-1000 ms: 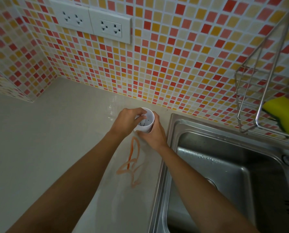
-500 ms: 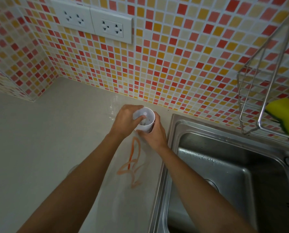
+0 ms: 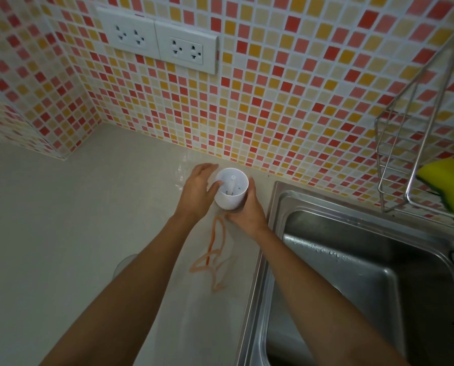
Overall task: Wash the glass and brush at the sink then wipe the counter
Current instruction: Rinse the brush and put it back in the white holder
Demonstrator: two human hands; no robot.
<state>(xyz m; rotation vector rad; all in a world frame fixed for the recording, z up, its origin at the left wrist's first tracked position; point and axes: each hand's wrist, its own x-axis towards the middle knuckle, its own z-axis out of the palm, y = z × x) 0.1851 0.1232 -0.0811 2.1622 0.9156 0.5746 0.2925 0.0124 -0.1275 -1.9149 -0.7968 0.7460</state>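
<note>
A white plastic cup (image 3: 231, 200) stands at the back of the beige counter (image 3: 62, 233), just left of the sink. Both hands hold it. My left hand (image 3: 197, 192) grips its left side, thumb dipped inside the rim and fingers round the far side. My right hand (image 3: 247, 211) wraps the cup's right and near side. A thin white stick (image 3: 232, 184) stands upright inside the cup; I cannot tell whether it is the brush. An orange smear (image 3: 213, 256) marks the counter below the cup. A faint clear round shape (image 3: 124, 262), perhaps a glass, shows beside my left forearm.
The steel sink (image 3: 366, 273) fills the right side, its rim next to my right forearm. Above it, a wire rack (image 3: 395, 154) on the tiled wall holds a yellow-green sponge (image 3: 450, 184). Two white sockets (image 3: 157, 42) sit high on the wall.
My left hand has shifted its hold on the cup's rim, the thumb now inside. The cup and my right hand stay in the same spot.
</note>
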